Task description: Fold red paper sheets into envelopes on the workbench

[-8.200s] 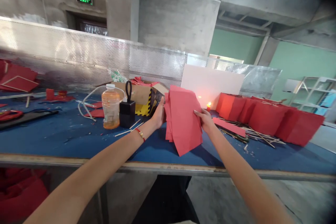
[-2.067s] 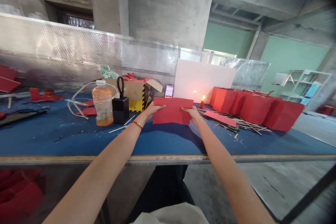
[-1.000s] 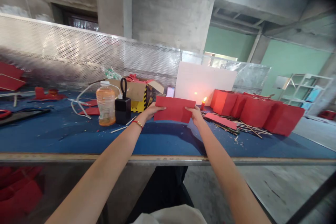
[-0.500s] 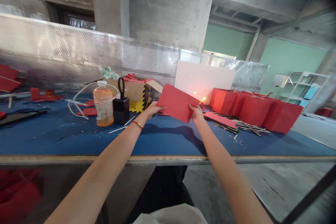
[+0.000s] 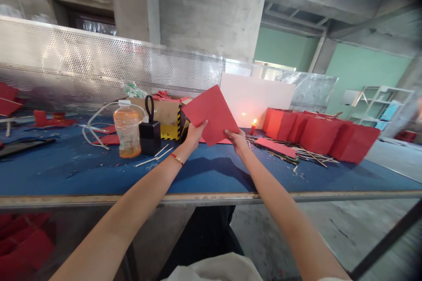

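Gripping a red sheet (image 5: 213, 112), apparently flat and not yet shaped, in closed fingers of left hand (image 5: 194, 136) and right hand (image 5: 239, 141), above the table (image 5: 99, 178) at twelve o'clock, with boxy red paper pieces (image 5: 321, 134), seemingly made up, at two.

Red sheet (image 5: 212, 112): plain, matte, flat, straight-edged. Single or stacked, can't tell. Held above the tabletop (image 5: 211, 175), turned cornerwise, broad face toward the camera, one corner up, one down. Left hand (image 5: 195, 135) grips the lower-left edge, thumb on the face; right hand (image 5: 238, 141) pinches the right corner. Lower corner shows well back from the tabletop's front edge, roughly mid-length. Far corner overhead, uncovered.
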Action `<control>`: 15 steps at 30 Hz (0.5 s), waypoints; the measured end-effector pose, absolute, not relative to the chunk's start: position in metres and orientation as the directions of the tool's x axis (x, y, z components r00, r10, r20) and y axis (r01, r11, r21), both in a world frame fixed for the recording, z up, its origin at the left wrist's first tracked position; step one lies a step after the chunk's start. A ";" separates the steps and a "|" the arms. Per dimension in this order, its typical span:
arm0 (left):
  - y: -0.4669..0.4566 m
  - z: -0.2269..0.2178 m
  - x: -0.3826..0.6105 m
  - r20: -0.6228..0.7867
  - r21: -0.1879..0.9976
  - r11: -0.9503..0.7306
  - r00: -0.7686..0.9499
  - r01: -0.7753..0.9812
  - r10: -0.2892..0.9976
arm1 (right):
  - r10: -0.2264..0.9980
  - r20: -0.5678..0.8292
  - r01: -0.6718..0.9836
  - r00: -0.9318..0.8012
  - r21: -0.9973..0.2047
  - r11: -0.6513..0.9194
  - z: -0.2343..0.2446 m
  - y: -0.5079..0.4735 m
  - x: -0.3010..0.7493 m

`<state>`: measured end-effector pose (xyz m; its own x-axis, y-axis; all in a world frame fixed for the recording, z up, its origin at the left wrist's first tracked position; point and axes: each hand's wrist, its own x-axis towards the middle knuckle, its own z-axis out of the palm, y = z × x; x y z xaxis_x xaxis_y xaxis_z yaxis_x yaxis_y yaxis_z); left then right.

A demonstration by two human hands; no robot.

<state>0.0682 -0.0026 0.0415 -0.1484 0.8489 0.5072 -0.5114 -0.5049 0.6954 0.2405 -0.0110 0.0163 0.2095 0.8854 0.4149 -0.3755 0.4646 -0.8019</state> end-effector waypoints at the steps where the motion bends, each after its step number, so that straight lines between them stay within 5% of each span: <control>1: 0.000 0.044 0.064 0.528 0.690 -0.545 -0.185 -0.476 0.829 | 0.890 0.413 -0.315 0.193 -0.833 0.454 0.016 -0.011 0.241; 8: -0.002 0.051 0.053 0.537 0.819 -0.540 -0.070 -0.197 0.841 | 0.845 0.529 -0.151 0.081 -0.831 0.535 0.016 -0.008 0.241; 15: -0.007 0.047 0.055 0.473 0.818 -0.427 0.031 -0.385 0.880 | 0.823 0.566 -0.164 0.053 -0.808 0.566 0.008 -0.004 0.240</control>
<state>0.0555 -0.0071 0.0475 0.0308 0.8803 0.4734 -0.3849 -0.4266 0.8185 0.2396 -0.0043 0.0082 0.0527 0.8228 0.5659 -0.1636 0.5662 -0.8079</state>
